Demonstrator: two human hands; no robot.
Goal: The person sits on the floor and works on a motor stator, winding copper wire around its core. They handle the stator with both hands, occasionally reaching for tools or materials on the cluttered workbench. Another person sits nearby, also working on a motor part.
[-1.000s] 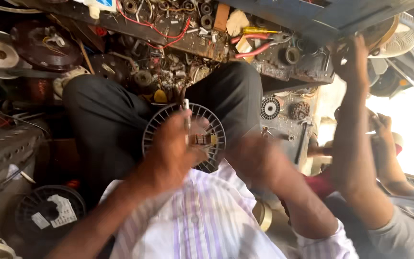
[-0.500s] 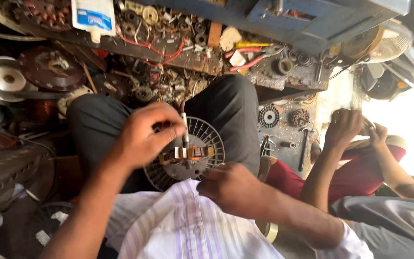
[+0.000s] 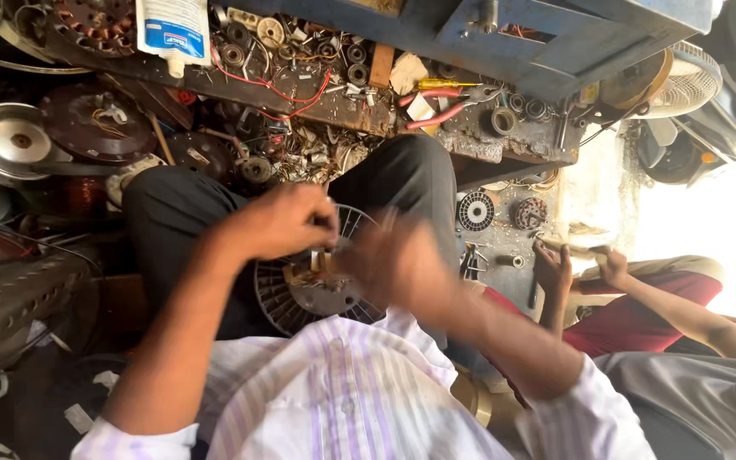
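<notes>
Round grey slotted metal fan rotor (image 3: 300, 294) on the lap, centre near: left hand (image 3: 287, 223) closed, fingers pinching a small part at its hub; right hand (image 3: 398, 264) blurred, grip indiscernible, touching its right edge.

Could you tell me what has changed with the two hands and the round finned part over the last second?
The left hand shifted from the middle of the round finned part to its upper left edge. The right hand came up from the lower edge over the part's right side and is now blurred with motion. A co-worker's hands dropped from the bench to lap level. The part stayed on the lap.
</notes>
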